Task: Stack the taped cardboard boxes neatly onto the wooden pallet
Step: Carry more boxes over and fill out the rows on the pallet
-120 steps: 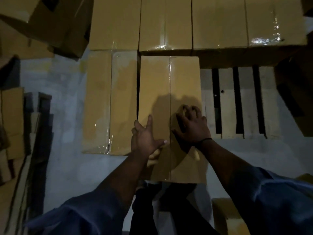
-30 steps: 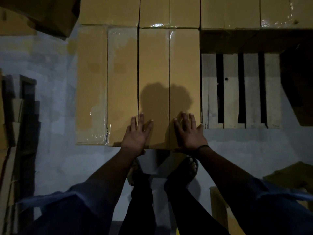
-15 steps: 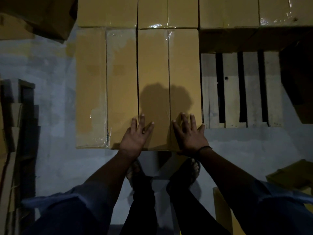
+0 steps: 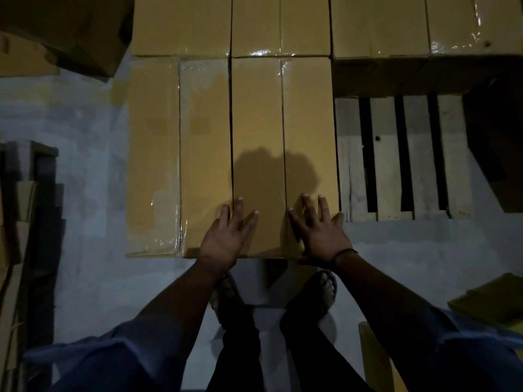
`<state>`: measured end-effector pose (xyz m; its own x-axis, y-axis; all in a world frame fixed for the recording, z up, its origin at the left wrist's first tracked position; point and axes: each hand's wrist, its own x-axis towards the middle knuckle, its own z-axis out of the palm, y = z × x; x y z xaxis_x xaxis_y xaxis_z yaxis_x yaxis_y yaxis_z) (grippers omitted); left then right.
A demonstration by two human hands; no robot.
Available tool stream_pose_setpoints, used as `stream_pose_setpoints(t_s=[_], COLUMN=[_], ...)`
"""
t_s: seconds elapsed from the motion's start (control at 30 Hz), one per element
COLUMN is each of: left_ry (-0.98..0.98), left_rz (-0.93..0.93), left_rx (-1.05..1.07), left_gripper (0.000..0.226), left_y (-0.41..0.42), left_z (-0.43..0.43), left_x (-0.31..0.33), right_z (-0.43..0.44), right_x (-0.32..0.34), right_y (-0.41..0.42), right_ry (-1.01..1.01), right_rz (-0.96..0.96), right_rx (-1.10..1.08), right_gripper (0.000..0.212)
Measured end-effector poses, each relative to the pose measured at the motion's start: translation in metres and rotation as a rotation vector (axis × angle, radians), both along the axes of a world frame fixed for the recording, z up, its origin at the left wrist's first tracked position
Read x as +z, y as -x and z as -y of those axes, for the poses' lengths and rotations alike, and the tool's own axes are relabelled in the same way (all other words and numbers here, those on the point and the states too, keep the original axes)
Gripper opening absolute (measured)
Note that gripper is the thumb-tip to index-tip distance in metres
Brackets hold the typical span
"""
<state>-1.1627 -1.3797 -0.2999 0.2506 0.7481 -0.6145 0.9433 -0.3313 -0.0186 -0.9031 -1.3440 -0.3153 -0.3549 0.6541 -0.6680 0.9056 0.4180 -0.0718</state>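
Since approx. 4 s ago the box (image 4: 260, 123) has slid forward. It stuck out past the near edge w/ a gap ahead; now it butts the far row (image 4: 280, 24). Its near end sits level w/ the neighbour box (image 4: 175, 137) on its left, sides touching. Over the last half-sec. almost nothing shifted.

The left hand (image 4: 226, 236) and right hand (image 4: 319, 233) lie flat on the box's near end, fingers spread, pressing. Neither grasps anything. The box sits on the pallet (image 4: 385, 157), near row, second from the left.

Step in hand, prob.: final squaring of this box, which looks about done. The next move likely calls for lifting both hands off and fetching another taped box. That one would go on the bare slats (image 4: 418, 157) just right of this box, same orientation, tight to the far row and flush at the front.

Count:
- 2 hands.
- 2 boxes in the near row.
- 4 bare slats showing, w/ 3 dark gaps.
- Far row: at least 3 box tops, the right one higher. The frame cuts them, so the exact no. can't be told.
- Off the pallet: 1 big carton (image 4: 70, 29) top left, more cardboard (image 4: 486, 306) low right, and flat sheets (image 4: 17, 236) stacked at left on the floor (image 4: 85, 165).
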Motion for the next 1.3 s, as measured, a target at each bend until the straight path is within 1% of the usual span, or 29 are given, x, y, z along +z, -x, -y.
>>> stream_pose_setpoints(t_s=[0.2,0.47,0.57,0.63,0.67,0.83,0.93,1.0,1.03,1.13,1.3], left_ry=[-0.01,-0.052,-0.005,0.0,-0.016,-0.067,-0.16,-0.219,-0.244,-0.276,-0.255], left_rz=[0.005,-0.013,-0.034,-0.028,-0.016,0.039,0.076,0.128,0.155,0.243,0.329], left_rx=[-0.005,-0.022,-0.035,-0.043,-0.043,0.015,0.028,0.054,0.068,0.098,0.063], left_gripper=[0.127,0.118,0.129,0.136,0.136,0.119,0.093,0.077,0.072,0.068,0.074], left_y=[0.0,0.003,0.002,0.0,-0.001,-0.019,-0.032,-0.042,-0.047,-0.059,-0.085], left_z=[-0.003,-0.012,-0.018,-0.026,-0.031,-0.058,-0.069,-0.072,-0.072,-0.068,-0.052], left_x=[0.002,-0.003,0.004,0.016,0.023,0.062,0.09,0.114,0.128,0.169,0.231], right_z=[-0.004,-0.012,-0.015,-0.019,-0.022,-0.032,-0.034,-0.031,-0.029,-0.018,0.013], right_x=[0.001,0.0,0.008,0.018,0.025,0.066,0.098,0.123,0.136,0.178,0.246], right_y=[0.0,0.002,0.004,0.006,0.007,0.009,0.007,0.003,0.001,-0.004,-0.013], right_ry=[-0.014,-0.012,-0.005,-0.001,-0.012,-0.148,-0.227,-0.267,-0.281,-0.302,-0.353], right_rz=[0.006,-0.036,-0.035,-0.044,-0.055,-0.099,-0.1,-0.114,-0.12,-0.117,-0.152], right_rx=[0.013,-0.007,-0.016,-0.037,-0.059,-0.169,-0.23,-0.318,-0.364,-0.486,-0.651], right_gripper=[0.136,0.136,0.133,0.126,0.121,0.095,0.084,0.08,0.079,0.077,0.074])
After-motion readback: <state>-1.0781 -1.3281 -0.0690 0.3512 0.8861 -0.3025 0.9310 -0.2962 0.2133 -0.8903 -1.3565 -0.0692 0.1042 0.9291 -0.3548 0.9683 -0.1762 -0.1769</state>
